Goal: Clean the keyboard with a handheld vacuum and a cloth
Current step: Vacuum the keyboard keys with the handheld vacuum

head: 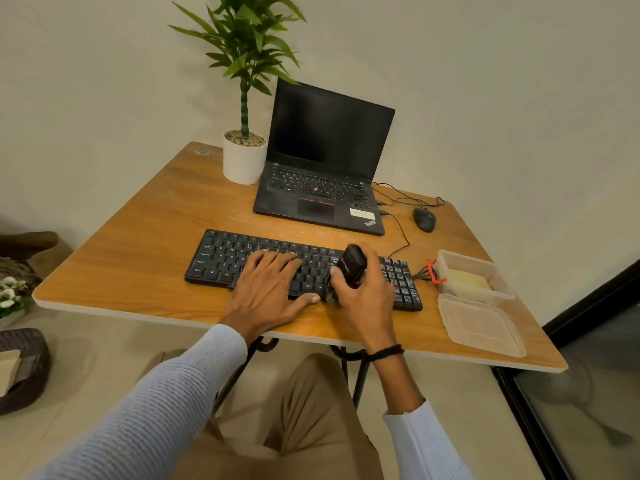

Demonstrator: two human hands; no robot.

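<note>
Wooden table (145, 237) w/ pale edging, black metal legs (358, 382) below. Near the far-L corner: white plant pot (242, 162), and just beside it to the R an open black laptop (322, 192) along the far edge. Near the far-R corner: black mouse (424, 220); thin black cables (408, 241) run by the laptop's R side. Black keyboard (221, 261) lies mid-table, closer to the near edge. By the R edge: clear plastic container (464, 259) w/ red clip, its lid (481, 327) flat just beside it, toward the near-R corner.
</note>
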